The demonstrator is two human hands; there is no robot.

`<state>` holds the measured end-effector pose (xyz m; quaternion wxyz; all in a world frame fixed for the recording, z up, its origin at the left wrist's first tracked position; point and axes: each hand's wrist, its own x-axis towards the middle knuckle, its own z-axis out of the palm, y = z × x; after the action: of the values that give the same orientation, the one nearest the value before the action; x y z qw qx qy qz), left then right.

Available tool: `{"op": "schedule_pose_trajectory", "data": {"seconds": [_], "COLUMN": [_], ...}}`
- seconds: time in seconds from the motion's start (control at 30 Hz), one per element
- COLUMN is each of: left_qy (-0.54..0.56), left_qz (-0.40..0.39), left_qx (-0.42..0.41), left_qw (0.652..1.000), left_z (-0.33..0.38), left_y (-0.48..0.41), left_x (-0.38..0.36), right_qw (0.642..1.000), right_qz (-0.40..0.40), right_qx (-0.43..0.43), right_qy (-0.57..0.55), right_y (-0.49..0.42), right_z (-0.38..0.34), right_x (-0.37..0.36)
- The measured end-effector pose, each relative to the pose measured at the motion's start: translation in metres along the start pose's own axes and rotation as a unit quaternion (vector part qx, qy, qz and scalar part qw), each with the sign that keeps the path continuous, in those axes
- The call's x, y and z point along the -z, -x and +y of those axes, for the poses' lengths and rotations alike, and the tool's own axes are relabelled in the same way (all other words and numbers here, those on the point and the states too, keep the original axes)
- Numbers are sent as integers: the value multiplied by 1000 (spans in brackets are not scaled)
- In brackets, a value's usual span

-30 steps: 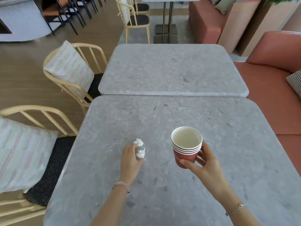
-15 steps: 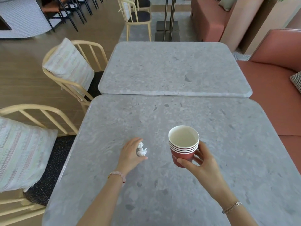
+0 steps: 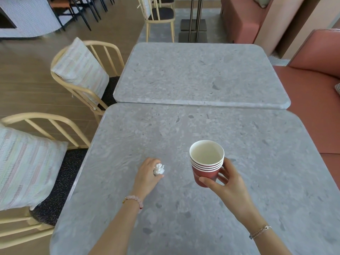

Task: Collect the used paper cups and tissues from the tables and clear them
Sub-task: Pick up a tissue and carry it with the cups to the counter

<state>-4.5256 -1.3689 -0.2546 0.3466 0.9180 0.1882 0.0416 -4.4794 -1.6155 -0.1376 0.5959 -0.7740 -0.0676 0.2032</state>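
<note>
Left hand point(image 3: 148, 174) pinches the weightless, squashy tissue point(image 3: 159, 168); right hand point(image 3: 227, 184) grips the light, crushable cup stack point(image 3: 206, 163) low on its wall.

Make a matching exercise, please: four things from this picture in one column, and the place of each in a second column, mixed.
1 cup stack
2 tissue
3 far cushion
4 bench seat

A at the far right
B pinched by the left hand
C on a chair
D held by the right hand

Pairs: 1-D, 2-B, 3-C, 4-A
</note>
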Motion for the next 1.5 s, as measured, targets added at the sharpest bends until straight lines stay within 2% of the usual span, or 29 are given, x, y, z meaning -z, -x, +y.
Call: {"op": "schedule_pose_trajectory", "data": {"seconds": [0.43,0.67,0.97,1.5], "left_qy": [29,121,176,249], "left_qz": [3,106,162,168], "left_qx": [8,-9,-61,-76], "left_qw": [1000,987,969,951], "left_z": [8,51,105,138], "left_y": [6,12,33,80], "left_x": [10,41,78,94], "right_qw": [1000,999,996,990], "right_qz": [9,22,40,69], "right_qx": [5,25,73,123], "right_qy": [-10,-13,-22,-25], "right_y": [1,1,8,36], "right_z": [3,0,-19,-28], "right_x": [1,8,19,37]}}
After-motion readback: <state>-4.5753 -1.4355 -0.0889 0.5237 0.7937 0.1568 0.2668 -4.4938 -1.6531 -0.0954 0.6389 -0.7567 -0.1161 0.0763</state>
